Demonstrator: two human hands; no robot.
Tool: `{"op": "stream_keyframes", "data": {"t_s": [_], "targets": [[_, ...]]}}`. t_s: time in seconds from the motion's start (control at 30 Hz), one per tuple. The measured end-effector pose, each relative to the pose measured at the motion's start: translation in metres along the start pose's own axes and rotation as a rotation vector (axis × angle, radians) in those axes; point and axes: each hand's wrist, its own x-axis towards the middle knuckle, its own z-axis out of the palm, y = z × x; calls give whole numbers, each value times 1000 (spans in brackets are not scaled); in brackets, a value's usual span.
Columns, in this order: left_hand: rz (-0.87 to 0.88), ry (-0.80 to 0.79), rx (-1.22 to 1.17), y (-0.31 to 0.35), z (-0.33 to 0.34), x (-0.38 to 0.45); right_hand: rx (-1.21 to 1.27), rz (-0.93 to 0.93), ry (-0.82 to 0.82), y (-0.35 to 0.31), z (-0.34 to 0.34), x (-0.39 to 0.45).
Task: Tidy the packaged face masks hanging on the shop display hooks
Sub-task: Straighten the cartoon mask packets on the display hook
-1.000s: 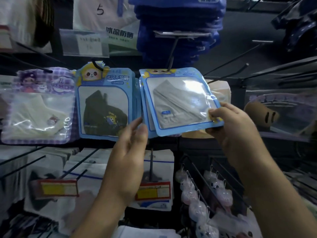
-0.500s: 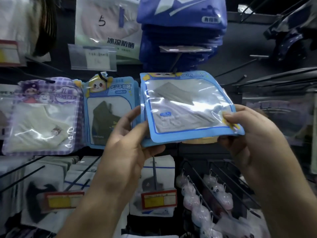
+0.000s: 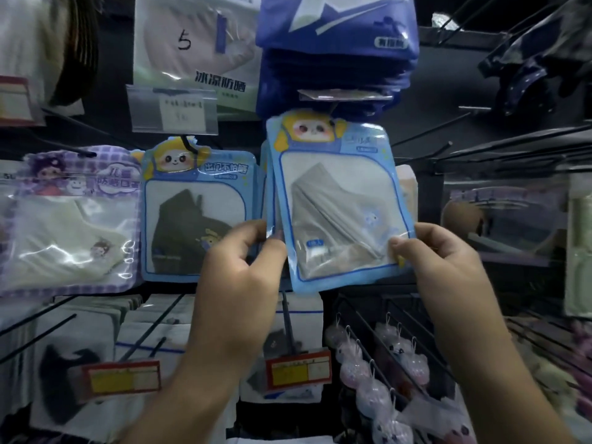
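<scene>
Both hands, left hand (image 3: 243, 261) and right hand (image 3: 448, 261), pinch a glossy, rounded blue mask packet (image 3: 339, 200) in their fingers.

Bare hooks (image 3: 426, 139) leave room right of the grey mask pack (image 3: 336, 203); black mask pack (image 3: 198, 213) crowds its left.

Dim shop lighting with a dark backdrop, white glare streaks on the clear plastic window of the purple checked mask pack (image 3: 69, 241) and on the glossy blue-bordered grey mask pack (image 3: 339, 206), soft overall focus, and wide-angle bending plus blur toward the frame edges.
</scene>
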Motion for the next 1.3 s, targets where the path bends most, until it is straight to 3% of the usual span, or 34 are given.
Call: {"op": "stream_keyframes", "data": {"t_s": [0.27,0.43,0.63,0.77,0.93,1.03,1.23,1.3], "targets": [[-215,-59,-440,7,-2,1,207,90,-91,-8,9,-3],[-181,-142,-605,22,-2,-3,310,35,-157,-17,5,-11],[-215,-241,-613,26,-14,6,176,-33,-144,-17,7,-18],[-132,-137,-442,14,-20,12,81,15,-192,-10,12,-22],[-245,4,-392,-7,-31,19,-29,114,-222,-6,21,-17],[-244,39,-353,-13,-41,22,-184,25,-295,-16,30,-13],[-193,-55,-271,-16,-66,18,-505,-418,-314,-57,65,8],[-174,-85,-295,-14,-75,16,-642,-480,-338,-67,80,21]]}}
